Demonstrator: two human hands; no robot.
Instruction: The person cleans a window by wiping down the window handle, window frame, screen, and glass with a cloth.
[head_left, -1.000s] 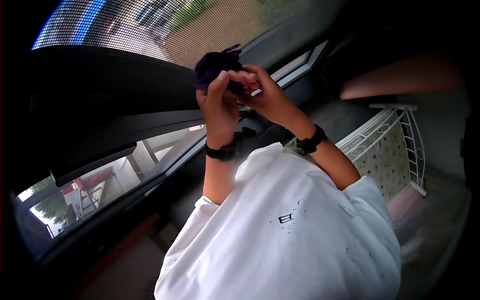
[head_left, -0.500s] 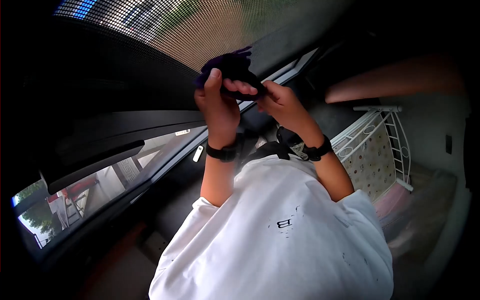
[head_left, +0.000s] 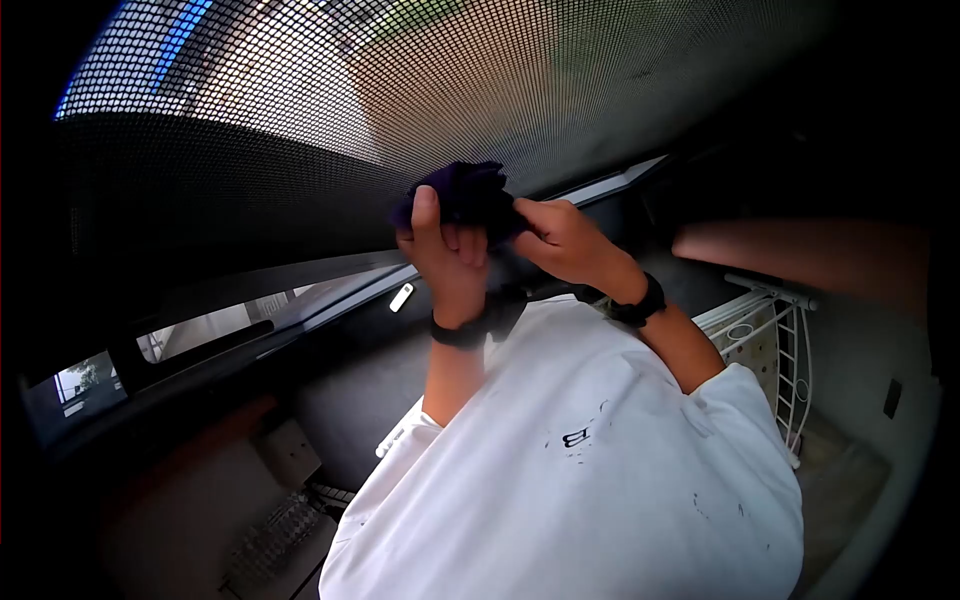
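Observation:
A dark purple cloth point(head_left: 465, 192) is bunched up in front of the mesh screen point(head_left: 440, 90). My left hand point(head_left: 445, 245) is wrapped round its lower left part, thumb up in front and fingers curled. With pinched fingertips, my right hand point(head_left: 565, 240) grips the cloth's right edge. Each wrist wears a black band. The cloth appears close to the screen; whether it touches is not clear.
Below the screen runs a window frame point(head_left: 350, 300), with a small white object point(head_left: 401, 298) beside it. A white metal-railed bed frame point(head_left: 790, 370) stands at the right. A chair-like patterned object point(head_left: 270, 540) is at the lower left.
The view has shifted, and the hands and cloth sit lower in it. My right hand has moved from beside the left fingers to the cloth's right edge. The cloth is bunched differently.

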